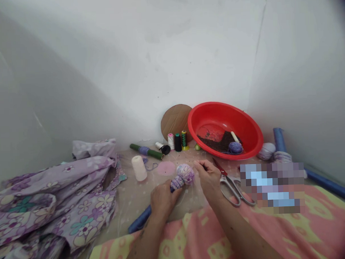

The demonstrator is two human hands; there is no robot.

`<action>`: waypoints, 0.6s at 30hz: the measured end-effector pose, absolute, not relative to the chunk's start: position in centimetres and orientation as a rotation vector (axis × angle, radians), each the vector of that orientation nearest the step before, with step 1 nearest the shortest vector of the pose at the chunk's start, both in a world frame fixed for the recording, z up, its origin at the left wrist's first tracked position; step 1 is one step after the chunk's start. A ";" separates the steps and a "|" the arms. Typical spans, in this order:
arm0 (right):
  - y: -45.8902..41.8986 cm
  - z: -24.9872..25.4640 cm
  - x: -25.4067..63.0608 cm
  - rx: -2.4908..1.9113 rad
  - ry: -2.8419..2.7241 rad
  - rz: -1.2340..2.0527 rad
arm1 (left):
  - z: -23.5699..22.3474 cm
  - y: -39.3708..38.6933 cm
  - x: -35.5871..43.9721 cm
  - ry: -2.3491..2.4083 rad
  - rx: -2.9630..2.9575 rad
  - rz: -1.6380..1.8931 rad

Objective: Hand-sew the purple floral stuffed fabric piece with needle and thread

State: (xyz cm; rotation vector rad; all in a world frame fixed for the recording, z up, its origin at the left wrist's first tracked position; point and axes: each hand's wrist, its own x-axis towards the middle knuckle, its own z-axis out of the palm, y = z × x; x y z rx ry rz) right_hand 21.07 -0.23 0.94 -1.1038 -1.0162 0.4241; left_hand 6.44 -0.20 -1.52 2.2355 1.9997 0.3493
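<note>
Fingers [171, 193] of the left hand [163, 201] clench a purple bundle [185, 175]; right hand [209, 179] pinch unclear.

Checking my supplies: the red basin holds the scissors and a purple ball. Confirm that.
Not quite: in the head view, the scissors lie outside the red basin, to the right of the right hand. The purple ball is in the basin, as you said.

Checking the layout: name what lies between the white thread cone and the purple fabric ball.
The head view shows a pink round patch and a loop of purple thread.
</note>
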 end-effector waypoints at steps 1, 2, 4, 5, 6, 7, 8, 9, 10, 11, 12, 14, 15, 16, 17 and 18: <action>-0.2 1.0 21.1 -1.100 -0.999 0.445 | -1.5 -0.2 6.4 1.997 2.237 0.350; -0.2 1.0 21.1 -1.092 -0.980 0.464 | -1.5 -0.2 6.4 1.998 2.237 0.353; -0.2 1.0 21.1 -1.065 -0.953 0.495 | -1.5 -0.2 6.4 2.006 2.237 0.356; 0.0 0.9 21.1 -1.053 -0.938 0.505 | -1.6 -0.1 6.4 2.009 2.235 0.357; 0.1 0.8 21.2 -1.046 -0.919 0.515 | -1.6 -0.1 6.5 2.010 2.238 0.362; 0.4 0.6 21.3 -1.042 -0.893 0.526 | -1.7 -0.1 6.5 2.006 2.246 0.371; 0.6 0.4 21.5 -1.042 -0.859 0.537 | -1.7 -0.2 6.5 2.002 2.254 0.382; 0.9 0.1 21.8 -1.045 -0.819 0.548 | -1.7 -0.2 6.5 2.003 2.258 0.390; 1.3 -0.1 22.1 -1.050 -0.773 0.557 | -1.7 -0.2 6.5 2.010 2.257 0.395; 1.6 -0.4 22.4 -1.053 -0.727 0.565 | -1.7 -0.2 6.4 2.019 2.252 0.397; 1.8 -0.6 22.7 -1.056 -0.681 0.569 | -1.6 -0.2 6.4 2.031 2.241 0.395; 2.3 -0.8 23.5 -1.053 -0.585 0.576 | -1.5 -0.2 6.3 2.065 2.213 0.394; 2.4 -0.8 23.9 -1.040 -0.538 0.578 | -1.5 -0.1 6.2 2.085 2.200 0.394; 2.5 -0.8 24.2 -1.020 -0.495 0.577 | -1.5 0.0 6.2 2.104 2.188 0.393; 2.5 -0.7 24.6 -0.997 -0.455 0.573 | -1.5 0.0 6.1 2.121 2.177 0.391; 2.5 -0.6 24.9 -0.972 -0.422 0.570 | -1.5 0.1 6.0 2.132 2.170 0.391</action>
